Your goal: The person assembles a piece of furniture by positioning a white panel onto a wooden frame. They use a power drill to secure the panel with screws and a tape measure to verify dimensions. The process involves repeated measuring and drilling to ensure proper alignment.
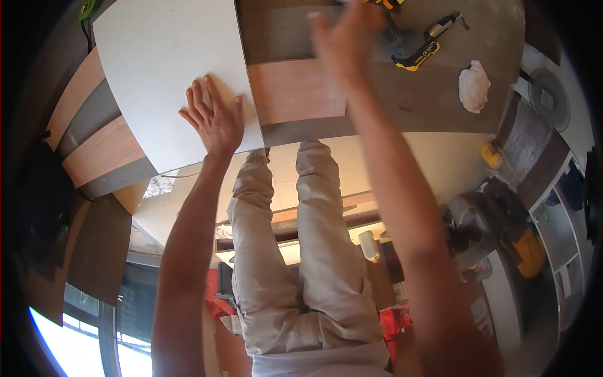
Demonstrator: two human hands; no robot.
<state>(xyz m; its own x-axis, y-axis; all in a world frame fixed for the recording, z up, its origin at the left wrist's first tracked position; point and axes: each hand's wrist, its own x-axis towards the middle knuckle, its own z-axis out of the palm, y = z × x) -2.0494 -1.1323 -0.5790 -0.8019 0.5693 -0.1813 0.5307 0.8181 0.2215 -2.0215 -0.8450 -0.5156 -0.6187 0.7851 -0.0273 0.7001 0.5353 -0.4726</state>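
A white, smooth, rectangular board (160, 69) is laid flat on the grey-brown worktop (436, 110), left of the middle of the view. Its long axis is directed away from the person, with the far end tipped somewhat to the left; part of that end is cut off by the upper rim. The short near edge is turned toward the person's legs, and its right corner is placed close to the worktop's front edge.

The board is touched by the left hand (218, 122), laid palm down near the right long edge. Its fingers (199, 100) are extended and moderately spread, pointed away and slightly left, with the thumb held apart.

To the right, reddish-brown wooden panels are seen: one panel (298, 91) is set beside the board's right edge, another (103, 151) beside its left.

The right hand (352, 41) is raised farther right, blurred; whether anything is gripped by its fingers cannot be told. Near it, a black, silver and yellow handheld tool (427, 47) is laid slantwise, its silver end pointed up and right. Beyond, a crumpled white cloth (474, 87) is placed.
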